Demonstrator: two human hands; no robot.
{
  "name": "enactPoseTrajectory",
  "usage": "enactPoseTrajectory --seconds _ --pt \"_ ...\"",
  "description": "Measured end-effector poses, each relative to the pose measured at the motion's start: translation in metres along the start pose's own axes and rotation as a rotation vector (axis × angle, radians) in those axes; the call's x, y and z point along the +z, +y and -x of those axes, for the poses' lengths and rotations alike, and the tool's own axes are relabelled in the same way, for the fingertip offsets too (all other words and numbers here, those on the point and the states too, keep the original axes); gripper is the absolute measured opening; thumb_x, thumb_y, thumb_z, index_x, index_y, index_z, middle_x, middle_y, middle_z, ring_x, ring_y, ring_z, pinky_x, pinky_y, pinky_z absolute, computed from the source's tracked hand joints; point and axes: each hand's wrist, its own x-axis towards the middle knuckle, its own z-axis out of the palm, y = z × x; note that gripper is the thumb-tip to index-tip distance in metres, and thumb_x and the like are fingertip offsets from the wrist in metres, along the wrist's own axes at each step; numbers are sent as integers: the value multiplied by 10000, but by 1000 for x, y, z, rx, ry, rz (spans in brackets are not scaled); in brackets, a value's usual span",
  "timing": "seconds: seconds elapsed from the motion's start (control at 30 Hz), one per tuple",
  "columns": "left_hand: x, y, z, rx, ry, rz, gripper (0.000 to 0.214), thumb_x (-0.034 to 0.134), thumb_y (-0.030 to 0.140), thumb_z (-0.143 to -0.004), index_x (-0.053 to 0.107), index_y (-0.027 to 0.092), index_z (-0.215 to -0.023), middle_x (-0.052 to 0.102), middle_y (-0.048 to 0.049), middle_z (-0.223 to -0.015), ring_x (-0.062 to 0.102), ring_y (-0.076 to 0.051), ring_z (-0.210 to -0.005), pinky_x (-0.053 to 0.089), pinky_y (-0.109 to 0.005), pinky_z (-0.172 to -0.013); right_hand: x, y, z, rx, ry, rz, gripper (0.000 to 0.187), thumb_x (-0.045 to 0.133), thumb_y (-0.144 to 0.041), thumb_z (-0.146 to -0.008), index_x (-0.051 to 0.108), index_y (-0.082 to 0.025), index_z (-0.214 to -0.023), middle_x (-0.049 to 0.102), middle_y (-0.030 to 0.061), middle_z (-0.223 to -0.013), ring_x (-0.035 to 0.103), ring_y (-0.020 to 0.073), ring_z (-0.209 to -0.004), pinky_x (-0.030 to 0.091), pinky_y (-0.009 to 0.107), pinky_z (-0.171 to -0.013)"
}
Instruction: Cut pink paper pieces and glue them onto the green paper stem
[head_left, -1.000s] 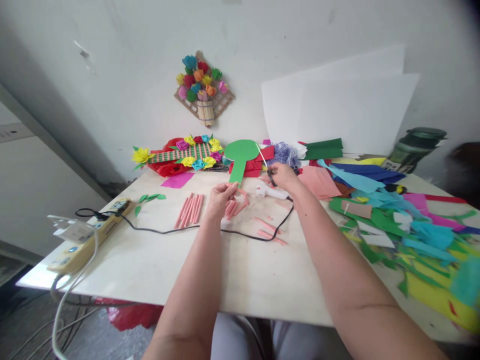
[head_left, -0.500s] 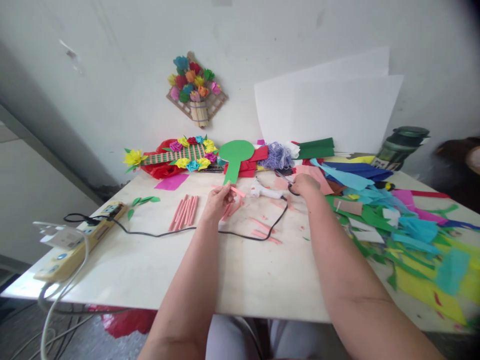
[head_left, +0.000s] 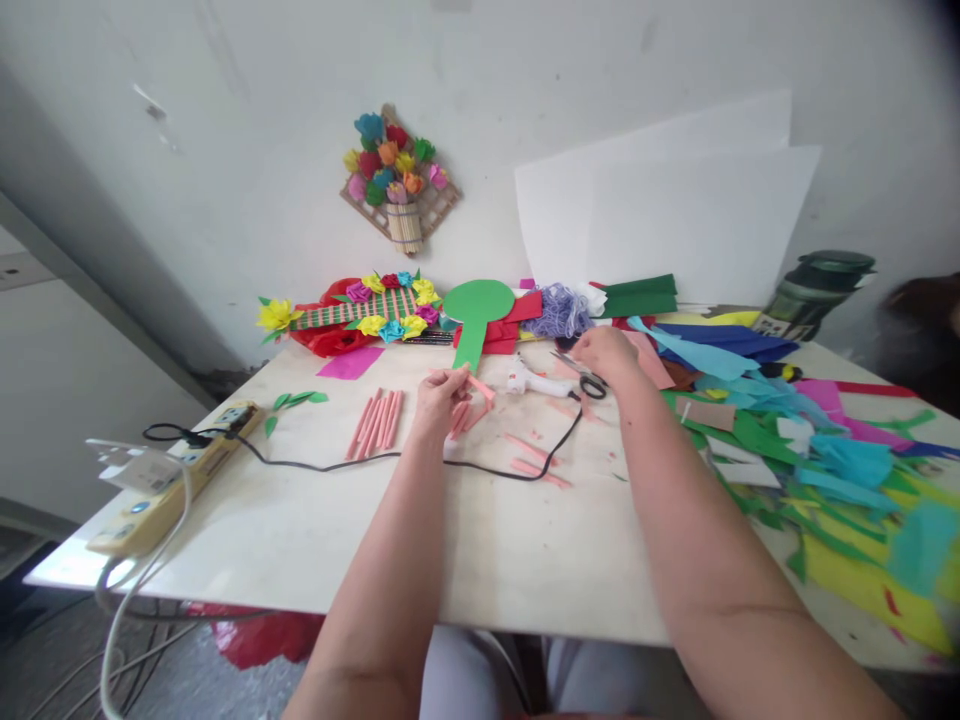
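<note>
My left hand (head_left: 444, 392) is closed, pinching a thin pink paper strip (head_left: 480, 385) just in front of the handle of a green paddle-shaped cutout (head_left: 477, 300). More pink strips (head_left: 469, 418) lie beside and under its fingers. My right hand (head_left: 606, 352) hovers just above and behind the scissors (head_left: 592, 386), which lie on the table. Its fingers are partly bent and point left, and I see nothing held in them. Between the hands lies a white glue gun (head_left: 540, 382) with a black cord.
Rolled pink paper sticks (head_left: 374, 424) lie left of my left hand. A power strip (head_left: 176, 480) sits at the table's left edge. Coloured paper scraps (head_left: 825, 480) crowd the right side. Behind stand a flower-decked paper guitar (head_left: 360, 308), purple yarn (head_left: 556, 310) and a dark bottle (head_left: 817, 290).
My right hand has let go of the scissors and moved slightly up and away from them. My left hand keeps the pink strip in about the same place. The view has shifted a little.
</note>
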Motion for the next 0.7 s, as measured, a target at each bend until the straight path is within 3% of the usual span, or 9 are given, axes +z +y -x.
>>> enactPoseTrajectory --seconds 0.13,0.23,0.3,0.37,0.43,0.57,0.63,0.7 --pt "0 1 0 10 57 -33 321 793 358 -521 558 139 -522 514 20 -466 413 -53 -421 346 -197 -420 0 -41 15 -202 -71 -239 214 525 -258 -802 694 -164 -711 704 52 -769 640 146 -723 434 215 -643" --pt "0 1 0 16 103 -62 337 789 370 -512 541 143 -515 513 22 -467 404 -52 -416 350 -198 -418 10 -69 30 -423 -129 -335 294 449 -277 -863 682 -151 -734 702 44 -749 620 112 -655 415 193 -615" --pt "-1 1 -1 26 133 -73 342 786 370 -508 527 146 -507 494 32 -457 384 -45 -407 345 -195 -417 16 -84 42 -495 -165 -294 329 455 -361 -869 682 -160 -743 705 51 -775 625 128 -703 408 198 -618" --pt "-2 1 -2 43 159 -76 341 781 362 -509 515 149 -497 460 45 -439 357 -38 -399 326 -190 -410 22 -96 54 -544 -159 -208 310 563 -475 -785 684 -197 -850 709 43 -868 629 158 -787 407 211 -636" --pt "-3 0 -2 54 181 -85 338 777 349 -513 506 149 -489 438 52 -432 342 -34 -397 308 -185 -405 27 -105 64 -559 -126 -99 338 615 -501 -732 673 -210 -894 702 57 -922 629 190 -854 414 231 -666" --pt "-4 1 -2 40 202 -108 326 763 369 -534 527 146 -521 460 45 -470 371 -40 -416 332 -185 -425 35 -112 70 -516 -69 -62 241 518 -356 -829 676 -175 -804 700 118 -896 644 232 -867 444 287 -706" --pt "-5 1 -3 17 184 -85 318 722 426 -579 583 140 -592 522 16 -541 440 -62 -467 372 -192 -453 38 -112 68 -448 -159 -240 236 523 -332 -831 660 -163 -742 704 111 -837 659 221 -814 467 287 -688" --pt "-5 0 -5 -3 146 -51 322 676 446 -617 640 134 -685 596 -26 -655 526 -99 -571 420 -208 -500 40 -110 66 -342 -347 -561 212 549 -321 -823 635 -151 -732 703 88 -775 669 190 -719 494 270 -638"
